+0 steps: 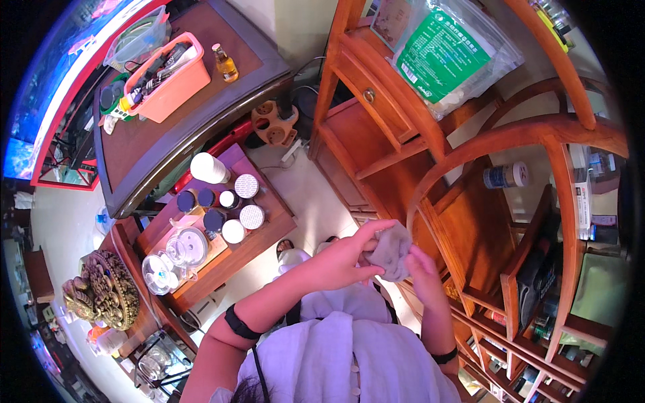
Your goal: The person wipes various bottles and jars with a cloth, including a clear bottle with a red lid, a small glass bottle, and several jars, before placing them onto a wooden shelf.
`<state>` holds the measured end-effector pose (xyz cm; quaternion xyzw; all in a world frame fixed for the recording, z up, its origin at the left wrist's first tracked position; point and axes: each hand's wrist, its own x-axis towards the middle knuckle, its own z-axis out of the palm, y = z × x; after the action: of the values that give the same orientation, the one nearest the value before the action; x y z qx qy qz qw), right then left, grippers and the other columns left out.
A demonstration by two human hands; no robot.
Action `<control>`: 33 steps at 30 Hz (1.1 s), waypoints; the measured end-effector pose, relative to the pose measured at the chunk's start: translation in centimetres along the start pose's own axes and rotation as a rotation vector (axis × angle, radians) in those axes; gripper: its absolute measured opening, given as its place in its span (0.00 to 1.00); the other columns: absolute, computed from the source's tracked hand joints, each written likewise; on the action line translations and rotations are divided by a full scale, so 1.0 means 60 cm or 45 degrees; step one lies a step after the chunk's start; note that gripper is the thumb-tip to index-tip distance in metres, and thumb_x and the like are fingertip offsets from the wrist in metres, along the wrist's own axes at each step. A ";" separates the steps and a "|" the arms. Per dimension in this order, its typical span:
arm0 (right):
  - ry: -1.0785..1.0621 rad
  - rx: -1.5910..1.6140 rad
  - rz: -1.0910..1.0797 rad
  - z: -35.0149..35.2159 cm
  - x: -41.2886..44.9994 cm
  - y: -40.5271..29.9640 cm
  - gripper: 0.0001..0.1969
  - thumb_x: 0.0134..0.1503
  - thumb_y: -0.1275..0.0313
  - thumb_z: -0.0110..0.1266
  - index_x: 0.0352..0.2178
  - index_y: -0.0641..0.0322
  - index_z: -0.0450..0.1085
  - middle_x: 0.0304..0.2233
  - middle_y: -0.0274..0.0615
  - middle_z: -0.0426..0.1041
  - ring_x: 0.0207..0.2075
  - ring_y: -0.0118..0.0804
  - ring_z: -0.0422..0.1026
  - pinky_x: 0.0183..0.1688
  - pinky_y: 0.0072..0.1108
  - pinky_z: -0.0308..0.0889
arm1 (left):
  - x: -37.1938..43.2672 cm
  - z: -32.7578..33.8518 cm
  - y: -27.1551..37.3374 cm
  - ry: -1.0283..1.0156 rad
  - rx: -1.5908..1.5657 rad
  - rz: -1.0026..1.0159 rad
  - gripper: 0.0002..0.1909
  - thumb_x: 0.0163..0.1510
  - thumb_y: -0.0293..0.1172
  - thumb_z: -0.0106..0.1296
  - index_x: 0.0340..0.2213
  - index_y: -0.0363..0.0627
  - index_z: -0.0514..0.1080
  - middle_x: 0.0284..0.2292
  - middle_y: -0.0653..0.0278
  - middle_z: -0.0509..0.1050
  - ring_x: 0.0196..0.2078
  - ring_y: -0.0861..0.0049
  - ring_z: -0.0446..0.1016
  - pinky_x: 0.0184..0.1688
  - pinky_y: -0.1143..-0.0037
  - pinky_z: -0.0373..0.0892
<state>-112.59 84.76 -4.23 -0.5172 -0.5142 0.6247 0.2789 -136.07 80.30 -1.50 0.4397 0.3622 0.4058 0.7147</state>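
Observation:
A crumpled greyish cloth (392, 251) is held up in front of my body, between both hands. My left hand (352, 258) grips it from the left, thumb below and fingers partly behind the folds. On the other side, my right hand (424, 272) pinches the cloth's right edge with the fingertips. Close by on the right stands a reddish-brown wooden shelf unit (370, 189) with curved frames. A plastic jar with a white lid (505, 175) rests on one of its shelves.
Lidded jars (234, 230), stacked white cups (209, 168) and a glass teapot (187, 247) crowd a wooden side table (211, 282). Behind it, a dark desk (242, 30) bears a pink basket (176, 83) and a small bottle (226, 65). A green-labelled bag (443, 58) lies atop the drawer cabinet (373, 93).

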 end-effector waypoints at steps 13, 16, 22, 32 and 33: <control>0.076 -1.044 -0.848 0.178 -0.027 -0.100 0.10 0.56 0.78 0.50 0.39 0.71 0.70 0.37 0.48 0.74 0.41 0.44 0.74 0.44 0.23 0.66 | -0.112 -0.075 -0.047 0.734 0.671 0.093 0.14 0.44 0.32 0.63 0.35 0.42 0.76 0.42 0.57 0.73 0.30 0.67 0.75 0.31 0.73 0.71; 0.104 -0.846 -0.582 0.189 -0.040 -0.091 0.08 0.56 0.78 0.51 0.37 0.70 0.70 0.36 0.44 0.74 0.39 0.35 0.73 0.42 0.21 0.66 | -0.131 -0.087 -0.031 0.894 1.011 0.210 0.14 0.39 0.33 0.67 0.31 0.44 0.78 0.45 0.61 0.72 0.32 0.69 0.74 0.31 0.74 0.70; 0.065 -0.164 -0.162 0.200 -0.034 -0.060 0.08 0.56 0.72 0.58 0.35 0.65 0.69 0.30 0.30 0.70 0.33 0.18 0.66 0.32 0.15 0.63 | -0.146 -0.127 0.021 0.927 1.432 0.650 0.12 0.37 0.36 0.66 0.27 0.47 0.79 0.46 0.62 0.72 0.43 0.64 0.71 0.45 0.69 0.66; -0.141 0.228 -0.046 0.188 -0.054 -0.082 0.16 0.52 0.74 0.62 0.41 0.64 0.67 0.34 0.30 0.71 0.35 0.19 0.68 0.37 0.15 0.65 | -0.146 -0.141 0.015 0.344 0.859 0.174 0.14 0.44 0.30 0.64 0.33 0.37 0.75 0.33 0.59 0.75 0.34 0.70 0.74 0.36 0.74 0.71; -0.143 0.207 -0.055 0.187 -0.056 -0.086 0.17 0.52 0.74 0.62 0.43 0.64 0.67 0.33 0.30 0.71 0.35 0.19 0.68 0.37 0.15 0.65 | -0.145 -0.140 0.014 0.336 0.859 0.179 0.14 0.44 0.30 0.64 0.33 0.37 0.75 0.33 0.59 0.75 0.34 0.70 0.74 0.36 0.74 0.71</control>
<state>-122.97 79.48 1.09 -0.4459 -0.4876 0.6864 0.3040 -147.22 75.53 -2.26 0.6183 0.5335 0.3648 0.4472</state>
